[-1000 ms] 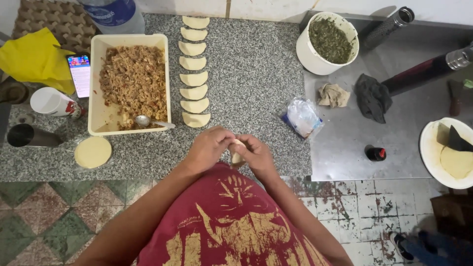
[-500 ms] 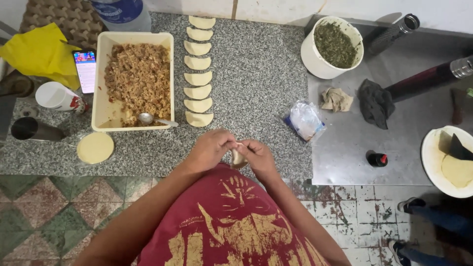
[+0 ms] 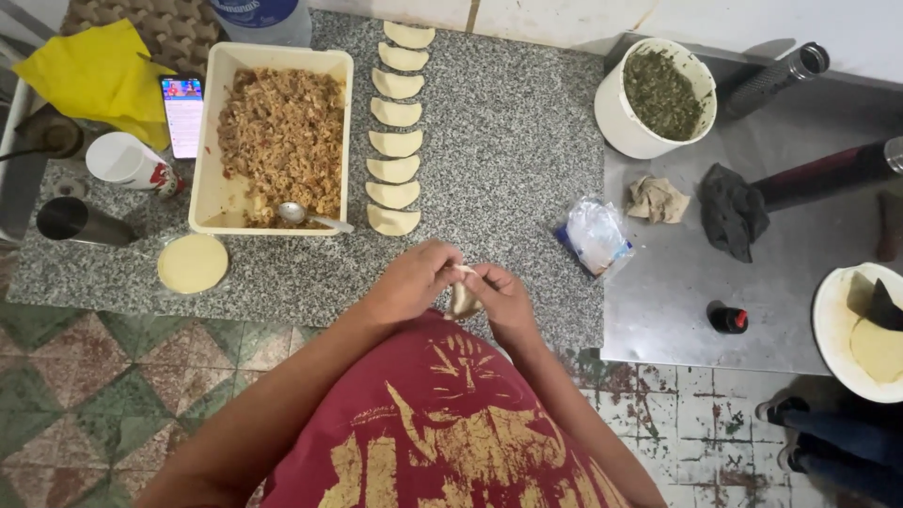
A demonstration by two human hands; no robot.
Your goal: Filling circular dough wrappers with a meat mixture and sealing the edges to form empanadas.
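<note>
Eight folded turnovers (image 3: 394, 129) lined up at top centre; left hand (image 3: 414, 279), right hand (image 3: 500, 293) fingers pinched on ninth turnover (image 3: 462, 299); dough rounds (image 3: 192, 263), filling tray (image 3: 282, 141) remain.

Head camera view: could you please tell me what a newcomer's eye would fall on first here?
Probably the two hands, left hand and right hand, pinching a folded piece of dough together at the near edge of the granite counter. Next, the row of folded dumplings running up the counter, beside a cream tray of browned filling with a spoon in it.
</note>
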